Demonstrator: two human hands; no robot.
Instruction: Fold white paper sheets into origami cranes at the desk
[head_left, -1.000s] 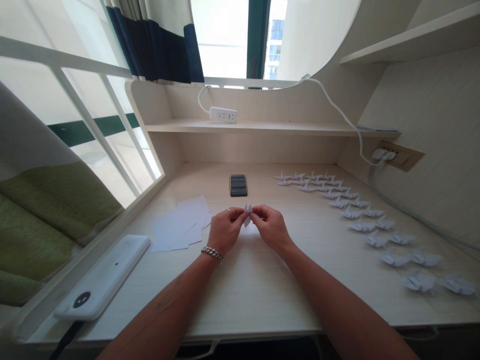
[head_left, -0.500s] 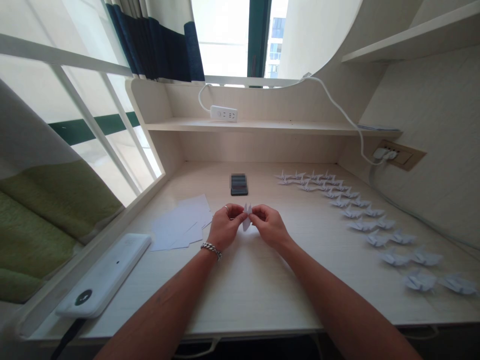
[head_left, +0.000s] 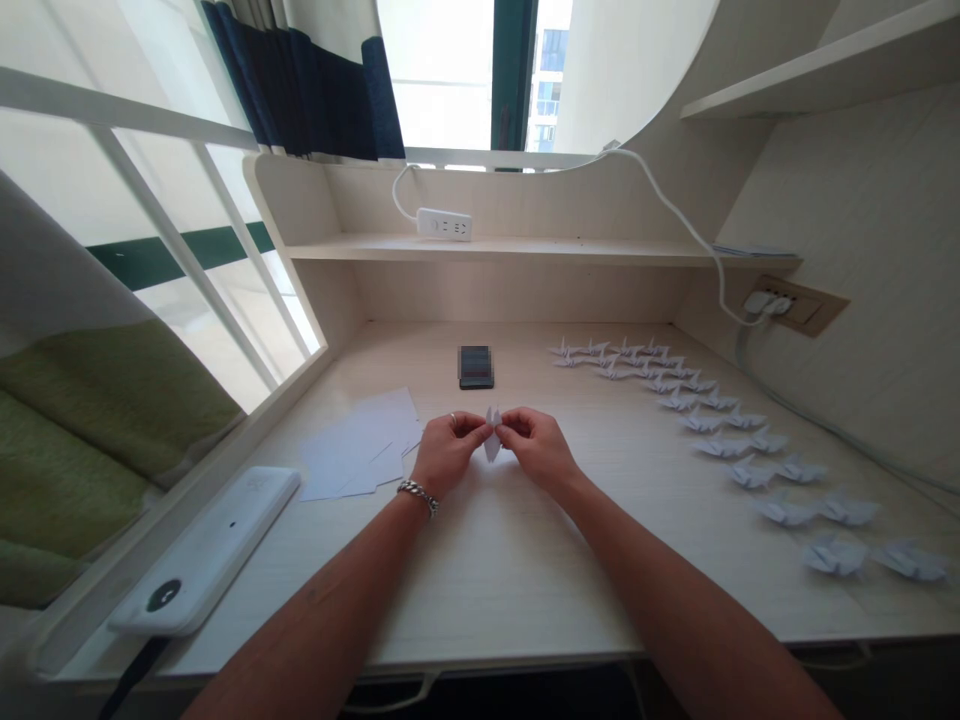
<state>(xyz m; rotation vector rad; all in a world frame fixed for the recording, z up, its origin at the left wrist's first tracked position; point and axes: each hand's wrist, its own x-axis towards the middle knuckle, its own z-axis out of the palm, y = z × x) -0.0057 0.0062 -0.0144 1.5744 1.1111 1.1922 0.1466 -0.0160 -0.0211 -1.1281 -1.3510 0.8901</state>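
Observation:
A small folded piece of white paper (head_left: 492, 434) stands pointed and upright above the desk, pinched between both hands. My left hand (head_left: 448, 453), with a ring and a chain bracelet (head_left: 417, 495), grips its left side. My right hand (head_left: 540, 450) grips its right side. My fingers hide most of the fold. Several finished white origami cranes (head_left: 724, 448) lie in rows to the right of my hands. Loose white paper sheets (head_left: 360, 445) lie just left of my left hand.
A dark phone-sized object (head_left: 476, 367) lies on the pale wood desk (head_left: 525, 590) beyond my hands. A white oblong device (head_left: 202, 552) sits at the left edge by a window. A white power strip (head_left: 444, 224) rests on the shelf above.
Both hands still pinch the folded paper. My left wrist sits slightly closer to it, and the view has shifted slightly.

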